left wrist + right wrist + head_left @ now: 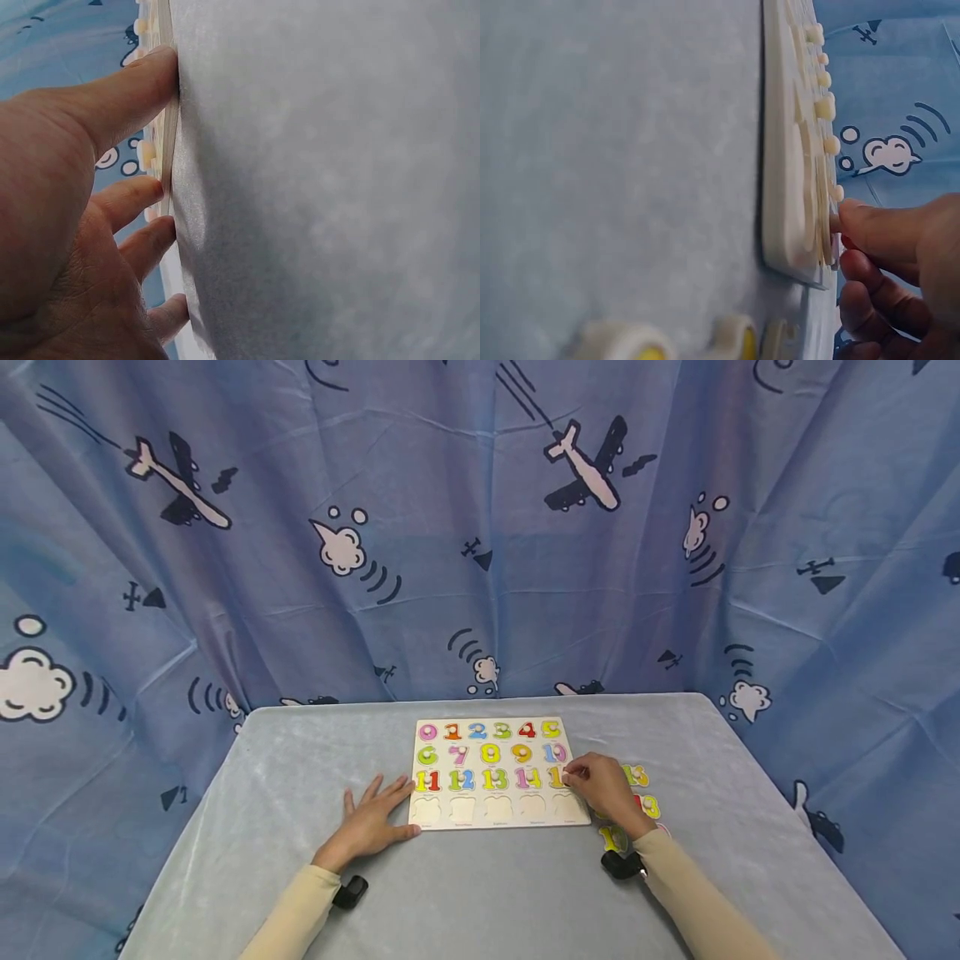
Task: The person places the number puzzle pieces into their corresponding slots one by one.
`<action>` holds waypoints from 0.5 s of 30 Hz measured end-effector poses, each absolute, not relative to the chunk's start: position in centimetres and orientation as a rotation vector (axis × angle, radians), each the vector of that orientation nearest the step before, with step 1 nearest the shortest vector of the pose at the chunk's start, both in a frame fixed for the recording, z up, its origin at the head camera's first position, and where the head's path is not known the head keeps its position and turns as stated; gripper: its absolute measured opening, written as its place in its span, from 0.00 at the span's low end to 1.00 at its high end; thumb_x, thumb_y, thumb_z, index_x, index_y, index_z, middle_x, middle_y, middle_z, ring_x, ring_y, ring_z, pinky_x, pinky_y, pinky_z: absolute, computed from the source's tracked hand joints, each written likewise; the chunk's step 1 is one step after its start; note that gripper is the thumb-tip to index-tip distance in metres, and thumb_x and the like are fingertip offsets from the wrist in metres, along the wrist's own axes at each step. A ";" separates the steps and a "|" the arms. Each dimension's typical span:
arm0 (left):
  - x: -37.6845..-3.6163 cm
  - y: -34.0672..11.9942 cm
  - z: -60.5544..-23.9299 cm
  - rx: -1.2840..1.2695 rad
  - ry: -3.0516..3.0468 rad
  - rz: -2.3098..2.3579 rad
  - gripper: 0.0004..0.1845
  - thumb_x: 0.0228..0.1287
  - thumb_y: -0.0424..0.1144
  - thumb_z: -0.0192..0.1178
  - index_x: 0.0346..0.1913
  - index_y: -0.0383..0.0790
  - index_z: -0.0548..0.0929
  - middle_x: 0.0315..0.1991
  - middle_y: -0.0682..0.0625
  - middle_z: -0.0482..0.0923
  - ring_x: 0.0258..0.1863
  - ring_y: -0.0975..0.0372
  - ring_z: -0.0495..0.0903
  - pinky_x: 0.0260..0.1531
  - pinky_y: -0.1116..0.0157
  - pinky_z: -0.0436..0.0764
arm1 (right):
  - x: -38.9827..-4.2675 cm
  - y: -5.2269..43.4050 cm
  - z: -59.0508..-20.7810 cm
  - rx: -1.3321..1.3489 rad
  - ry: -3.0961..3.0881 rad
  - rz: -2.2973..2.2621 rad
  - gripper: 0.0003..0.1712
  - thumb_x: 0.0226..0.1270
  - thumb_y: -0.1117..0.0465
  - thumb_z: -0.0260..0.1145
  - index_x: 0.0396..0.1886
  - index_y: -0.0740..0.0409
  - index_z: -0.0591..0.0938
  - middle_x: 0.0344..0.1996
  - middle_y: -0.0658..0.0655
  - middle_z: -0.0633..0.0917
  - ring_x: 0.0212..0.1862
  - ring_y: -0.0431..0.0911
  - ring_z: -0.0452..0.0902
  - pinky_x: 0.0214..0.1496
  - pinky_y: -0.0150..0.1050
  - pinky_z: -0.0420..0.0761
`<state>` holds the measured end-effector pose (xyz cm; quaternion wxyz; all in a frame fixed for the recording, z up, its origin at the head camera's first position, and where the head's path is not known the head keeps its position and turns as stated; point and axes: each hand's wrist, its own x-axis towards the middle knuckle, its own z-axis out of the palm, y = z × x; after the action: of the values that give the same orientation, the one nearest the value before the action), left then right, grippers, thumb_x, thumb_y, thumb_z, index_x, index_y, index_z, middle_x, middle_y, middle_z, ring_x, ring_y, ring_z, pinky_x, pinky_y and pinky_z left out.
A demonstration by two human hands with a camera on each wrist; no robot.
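A puzzle board (495, 774) lies on the table (300, 760) at the frame's centre. The left hand (371, 822) rests flat at the board's lower left edge. The right hand (603, 787) sits at its right edge, over loose number pieces (636, 774) lying right of the board.

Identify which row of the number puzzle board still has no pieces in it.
The nearest row of the puzzle board, closest to the person: its five slots are bare wood, while the three rows behind carry coloured numbers.

I see the number puzzle board (495, 774) lying flat on the grey table, its bottom row of slots empty. The 15 piece (557, 777) sits at the third row's right end, partly covered.
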<state>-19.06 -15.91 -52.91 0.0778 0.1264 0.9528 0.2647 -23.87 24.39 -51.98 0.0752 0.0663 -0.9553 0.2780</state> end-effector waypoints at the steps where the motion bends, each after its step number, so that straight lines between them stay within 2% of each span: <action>1: -19.1 -15.9 -53.0 0.378 2.852 0.793 0.42 0.56 0.56 0.70 0.73 0.50 0.67 0.76 0.50 0.60 0.78 0.42 0.45 0.64 0.26 0.32 | -23.9 24.3 -52.0 0.206 -2.864 0.834 0.06 0.58 0.61 0.74 0.34 0.57 0.89 0.30 0.52 0.84 0.31 0.42 0.74 0.34 0.35 0.72; 15: -19.0 -15.9 -52.9 0.367 2.846 0.794 0.42 0.56 0.55 0.70 0.73 0.50 0.67 0.76 0.50 0.60 0.78 0.42 0.44 0.64 0.27 0.31 | -24.3 24.2 -52.0 0.204 -2.948 0.812 0.09 0.59 0.59 0.73 0.38 0.57 0.89 0.30 0.52 0.83 0.31 0.43 0.72 0.34 0.35 0.71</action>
<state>-19.02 -15.92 -52.87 0.0819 0.1230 0.9527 0.2657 -24.34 24.24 -51.98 0.0386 0.0665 -0.9612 0.2647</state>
